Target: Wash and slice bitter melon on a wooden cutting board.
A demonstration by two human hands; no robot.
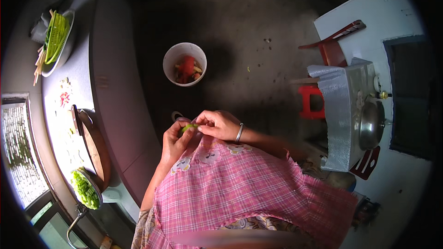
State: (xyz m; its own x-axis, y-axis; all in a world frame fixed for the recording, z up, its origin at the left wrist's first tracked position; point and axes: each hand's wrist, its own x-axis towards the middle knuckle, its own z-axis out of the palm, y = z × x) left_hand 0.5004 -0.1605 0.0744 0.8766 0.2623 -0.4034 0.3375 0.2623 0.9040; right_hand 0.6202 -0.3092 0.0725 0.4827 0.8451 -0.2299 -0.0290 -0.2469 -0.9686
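Observation:
Over the front of a pink plaid apron [232, 183], my two hands meet around a small green vegetable piece [189, 127]. My left hand [175, 142] grips its left end between thumb and fingers. The fingertips of my right hand [218, 126] pinch its other end; a silver bangle [239, 132] circles that wrist. What kind of vegetable it is, I cannot tell. Beyond my hands, on the floor, stands a white bucket [167, 63] with a red item and food scraps inside.
Along the left runs a counter [81, 46] bearing a wooden cutting board [98, 155], a kitchen knife [76, 120], a bowl of chopped green vegetables [84, 191] and a green basket [58, 36]. To the right are a red plastic stool [304, 103] and a covered table [334, 121] with a metal lid [372, 124].

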